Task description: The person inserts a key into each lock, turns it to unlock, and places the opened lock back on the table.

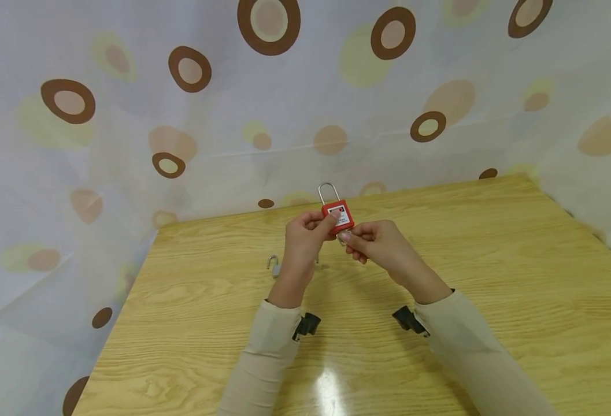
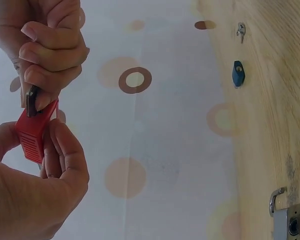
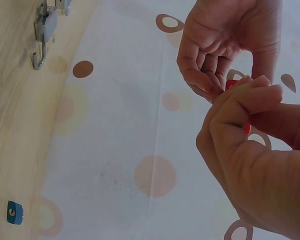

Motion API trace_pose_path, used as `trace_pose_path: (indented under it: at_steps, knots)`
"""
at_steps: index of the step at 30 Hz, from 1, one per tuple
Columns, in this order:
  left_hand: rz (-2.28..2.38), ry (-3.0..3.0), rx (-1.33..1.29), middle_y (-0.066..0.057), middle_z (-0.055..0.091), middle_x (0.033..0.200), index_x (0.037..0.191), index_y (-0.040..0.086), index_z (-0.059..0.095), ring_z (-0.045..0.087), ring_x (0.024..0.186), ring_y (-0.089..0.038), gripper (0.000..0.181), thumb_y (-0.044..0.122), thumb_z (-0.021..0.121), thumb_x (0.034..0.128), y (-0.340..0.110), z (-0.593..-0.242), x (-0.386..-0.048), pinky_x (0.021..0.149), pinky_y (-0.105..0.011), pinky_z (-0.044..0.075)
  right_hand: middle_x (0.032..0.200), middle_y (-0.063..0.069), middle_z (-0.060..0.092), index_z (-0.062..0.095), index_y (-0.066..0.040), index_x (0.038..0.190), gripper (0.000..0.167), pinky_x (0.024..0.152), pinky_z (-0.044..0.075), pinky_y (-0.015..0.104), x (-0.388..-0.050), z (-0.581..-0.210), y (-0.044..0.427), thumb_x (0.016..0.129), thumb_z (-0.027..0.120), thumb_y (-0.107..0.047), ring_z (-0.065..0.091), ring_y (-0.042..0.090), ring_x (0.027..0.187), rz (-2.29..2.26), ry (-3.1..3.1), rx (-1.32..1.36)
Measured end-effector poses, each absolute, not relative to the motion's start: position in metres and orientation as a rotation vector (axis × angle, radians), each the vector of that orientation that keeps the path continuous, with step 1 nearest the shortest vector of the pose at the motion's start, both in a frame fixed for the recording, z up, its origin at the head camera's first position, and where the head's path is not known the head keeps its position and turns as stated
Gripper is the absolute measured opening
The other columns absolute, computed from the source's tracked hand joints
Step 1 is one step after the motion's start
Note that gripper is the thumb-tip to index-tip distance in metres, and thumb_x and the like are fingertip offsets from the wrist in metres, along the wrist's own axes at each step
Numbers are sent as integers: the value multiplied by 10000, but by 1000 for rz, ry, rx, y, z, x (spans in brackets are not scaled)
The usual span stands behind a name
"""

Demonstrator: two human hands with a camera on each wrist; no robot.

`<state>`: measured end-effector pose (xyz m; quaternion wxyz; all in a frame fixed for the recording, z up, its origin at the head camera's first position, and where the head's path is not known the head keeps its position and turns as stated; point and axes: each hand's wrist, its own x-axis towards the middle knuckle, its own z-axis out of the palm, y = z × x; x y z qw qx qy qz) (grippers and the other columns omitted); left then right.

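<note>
A red padlock (image 1: 344,226) with a white label and a long metal shackle is raised in front of the patterned sheet, shackle upward. My left hand (image 1: 301,240) grips its body between thumb and fingers. At the lower end, my right hand (image 1: 388,247) pinches a small key. The left wrist view shows the dark key head (image 2: 32,101) against the red body (image 2: 34,131); whether the blade is inside cannot be told. In the right wrist view, my right hand (image 3: 260,160) covers most of the padlock.
A grey padlock (image 1: 276,270) with its shackle raised lies on the wooden table (image 1: 180,323), left of my left wrist. The left wrist view also shows a blue padlock (image 2: 238,74) and a small key bunch (image 2: 241,31). A patterned sheet (image 1: 295,115) hangs behind the table.
</note>
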<state>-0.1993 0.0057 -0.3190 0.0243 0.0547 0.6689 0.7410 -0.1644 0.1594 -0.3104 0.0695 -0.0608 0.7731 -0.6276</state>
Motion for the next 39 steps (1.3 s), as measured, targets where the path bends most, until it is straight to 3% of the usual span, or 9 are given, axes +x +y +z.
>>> trace_pose_path:
  at_steps: [9, 17, 28, 39]
  knots:
    - [2340, 2070, 87, -60, 636, 820, 1029, -38, 627, 633, 679, -153, 251, 181, 676, 915, 3, -318, -200, 784, -306, 543, 885, 116, 663, 592, 79, 1165, 384, 652, 545, 269, -160, -309, 159, 974, 590, -254, 627, 148, 695, -1850, 2495, -166]
    - [2434, 2001, 59, -45, 622, 765, 911, -25, 607, 621, 659, -123, 159, 115, 683, 898, 8, -319, -201, 709, -275, 553, 827, 106, 615, 618, 66, 1069, 329, 639, 512, 334, -142, -310, 139, 919, 678, -220, 590, 203, 723, -1459, 3117, -250]
    - [2423, 2019, 59, -36, 617, 768, 959, -41, 621, 617, 664, -112, 184, 125, 681, 907, 11, -322, -199, 695, -246, 548, 719, 108, 539, 606, 72, 884, 221, 494, 411, 294, -139, -315, 122, 876, 718, -118, 497, 209, 585, -1190, 3401, -245]
    - [2427, 2008, 68, -41, 623, 766, 957, -45, 617, 619, 662, -121, 173, 107, 676, 903, 11, -321, -201, 707, -260, 551, 726, 128, 613, 649, 107, 954, 169, 483, 452, 281, -142, -314, 123, 941, 612, -57, 536, 176, 560, -1328, 3294, -305]
